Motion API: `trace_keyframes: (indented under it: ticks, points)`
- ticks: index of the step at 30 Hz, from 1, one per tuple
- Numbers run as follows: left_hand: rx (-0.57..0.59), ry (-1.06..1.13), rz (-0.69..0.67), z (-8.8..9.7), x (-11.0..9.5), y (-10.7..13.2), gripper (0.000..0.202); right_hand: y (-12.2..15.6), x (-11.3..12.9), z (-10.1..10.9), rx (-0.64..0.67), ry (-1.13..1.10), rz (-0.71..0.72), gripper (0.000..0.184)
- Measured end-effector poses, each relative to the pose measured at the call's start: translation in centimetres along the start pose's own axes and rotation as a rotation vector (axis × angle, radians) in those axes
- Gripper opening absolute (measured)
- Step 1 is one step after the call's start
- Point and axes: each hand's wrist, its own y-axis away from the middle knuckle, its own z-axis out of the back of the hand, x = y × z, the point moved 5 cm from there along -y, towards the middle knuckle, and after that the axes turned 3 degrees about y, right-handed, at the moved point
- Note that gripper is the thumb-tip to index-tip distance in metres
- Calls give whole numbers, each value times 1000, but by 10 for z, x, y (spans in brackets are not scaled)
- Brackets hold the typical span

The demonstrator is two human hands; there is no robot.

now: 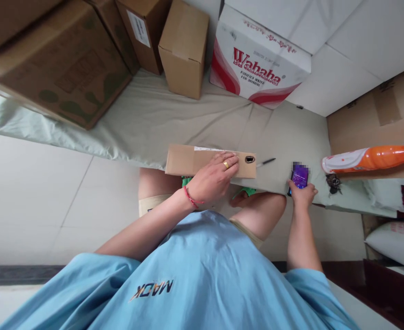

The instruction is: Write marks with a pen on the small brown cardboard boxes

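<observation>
My left hand (218, 174), with a ring and a red string bracelet, lies on top of a long, narrow cardboard box (183, 160) at the near edge of the cloth-covered surface. Its fingers rest flat on the cardboard; the thumb is hidden. Near its right end the box has a dark oval hole (250, 159), and a white label strip (208, 149) runs along its far edge. Over to the right, my right hand (302, 195) is closed round a phone (300, 176) with a lit purple screen. Between box and phone lies a dark pen (266, 162).
Several cardboard boxes (184, 50) and a white-and-red water carton (260, 64) line the back. At the right are an orange bottle-shaped item (373, 158), a bunch of keys (334, 183) and a cardboard panel (377, 119). A filled sack (397, 243) sits lower right.
</observation>
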Motion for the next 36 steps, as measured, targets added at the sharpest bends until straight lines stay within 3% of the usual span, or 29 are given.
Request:
trace_keyframes:
  ticks: [5, 8, 14, 19, 26, 30, 31, 33, 36]
  points:
    - [5, 12, 1, 1, 1, 1, 36, -26, 5, -8, -13, 41, 53, 80]
    - [-3, 10, -3, 1, 1, 1, 36, -25, 7, -11, -48, 17, 119, 74]
    - [-36, 14, -2, 1, -1, 4, 33, 19, 2, -7, -226, -155, 298, 50]
    - [-82, 115, -81, 12, -3, 10, 25, 60, -5, -6, -254, -331, 395, 28]
    - [-102, 68, -116, 29, -13, 11, 30, 75, 5, 5, -219, -471, 405, 30]
    - [-103, -6, 17, 53, -3, 22, 20, 80, 13, 4, -139, -529, 373, 36]
    - [-99, -38, 83, 59, 6, 27, 27, 83, 14, 2, -104, -547, 362, 37]
    - [-47, -113, 232, 69, 28, 40, 60, 91, 18, -4, -25, -591, 340, 40]
    - [137, -188, 394, 71, 57, 58, 92, 104, 25, -12, 96, -662, 316, 44]
